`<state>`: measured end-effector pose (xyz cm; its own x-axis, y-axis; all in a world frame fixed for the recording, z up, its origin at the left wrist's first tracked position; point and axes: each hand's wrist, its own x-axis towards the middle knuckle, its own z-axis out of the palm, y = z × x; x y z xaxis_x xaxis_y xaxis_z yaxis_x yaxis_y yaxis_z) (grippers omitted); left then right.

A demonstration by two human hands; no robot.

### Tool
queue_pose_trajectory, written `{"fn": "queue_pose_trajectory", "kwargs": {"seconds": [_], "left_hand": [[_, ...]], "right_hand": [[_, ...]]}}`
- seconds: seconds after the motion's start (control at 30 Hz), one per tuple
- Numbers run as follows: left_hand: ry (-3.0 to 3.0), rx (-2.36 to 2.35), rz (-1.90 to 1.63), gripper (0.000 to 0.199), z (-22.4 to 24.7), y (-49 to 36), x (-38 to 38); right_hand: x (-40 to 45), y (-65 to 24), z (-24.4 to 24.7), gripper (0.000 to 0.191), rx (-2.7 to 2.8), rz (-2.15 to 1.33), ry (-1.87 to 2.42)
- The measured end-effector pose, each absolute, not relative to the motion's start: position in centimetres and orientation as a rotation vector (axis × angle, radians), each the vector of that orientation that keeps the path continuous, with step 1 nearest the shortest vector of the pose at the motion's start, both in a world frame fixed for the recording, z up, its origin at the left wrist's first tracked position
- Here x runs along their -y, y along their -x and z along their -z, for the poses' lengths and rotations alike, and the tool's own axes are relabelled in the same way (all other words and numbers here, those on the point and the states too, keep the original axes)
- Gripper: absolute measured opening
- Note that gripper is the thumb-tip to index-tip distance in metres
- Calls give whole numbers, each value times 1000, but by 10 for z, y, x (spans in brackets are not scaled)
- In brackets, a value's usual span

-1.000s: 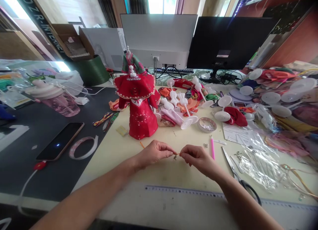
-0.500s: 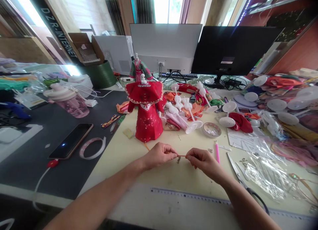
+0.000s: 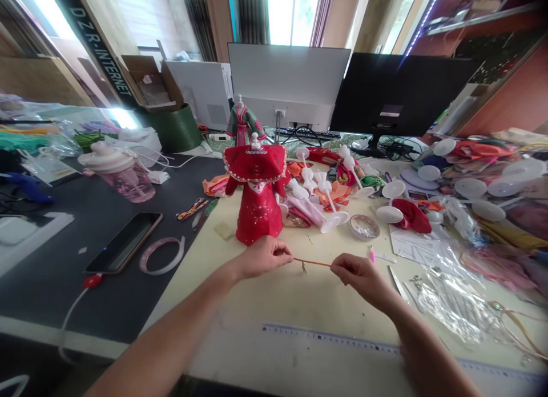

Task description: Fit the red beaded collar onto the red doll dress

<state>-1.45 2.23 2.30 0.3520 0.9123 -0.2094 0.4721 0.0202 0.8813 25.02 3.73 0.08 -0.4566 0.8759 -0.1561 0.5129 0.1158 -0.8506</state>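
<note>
My left hand (image 3: pixel 263 257) and my right hand (image 3: pixel 362 277) pinch opposite ends of a thin orange cord (image 3: pixel 312 263), which runs straight between them. A small metal charm (image 3: pixel 303 267) hangs from the cord, nearer my left hand. Beyond my left hand stands a red embroidered doll costume (image 3: pixel 259 214) with a wide beaded collar, on a white display stand. Near my right hand lie a pink-handled tool (image 3: pixel 372 254) and steel scissors (image 3: pixel 396 284), their handles hidden.
A pale yellow work mat (image 3: pixel 295 297) with a steel ruler (image 3: pixel 329 341) along its front carries white doll stands, fabric scraps and a bead dish (image 3: pixel 364 227). A plastic bag (image 3: pixel 454 305) lies right. A phone (image 3: pixel 124 243), tape roll (image 3: pixel 161 255) and pink bottle (image 3: pixel 120 174) sit left.
My hands have drawn apart, and the orange cord now shows as a longer straight span between them. The charm still hangs from it. The whole view has shifted slightly.
</note>
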Motion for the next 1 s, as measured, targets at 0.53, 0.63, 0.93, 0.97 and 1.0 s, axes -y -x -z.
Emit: {"fn": "queue_pose_trajectory", "kwargs": {"seconds": [0.53, 0.63, 0.93, 0.97, 1.0], "left_hand": [[-1477, -1117, -651, 54, -16, 10, -22], [-1500, -1107, -621, 56, -12, 3, -18], [-1558, -1103, -625, 39, -14, 5, -16], [-1590, -1118, -612, 38, -16, 8, -16], [-1629, -1137, -598, 36, -18, 11, -17]], "right_hand": [[-32, -248, -45, 30, 1784, -1297, 1232], [-28, -237, -57, 30, 1822, -1320, 1203], [-26, -222, -66, 27, 1864, -1258, 1096], [-27, -224, -65, 26, 1890, -1184, 1116], [-28, -226, -63, 24, 1924, -1095, 1141]]}}
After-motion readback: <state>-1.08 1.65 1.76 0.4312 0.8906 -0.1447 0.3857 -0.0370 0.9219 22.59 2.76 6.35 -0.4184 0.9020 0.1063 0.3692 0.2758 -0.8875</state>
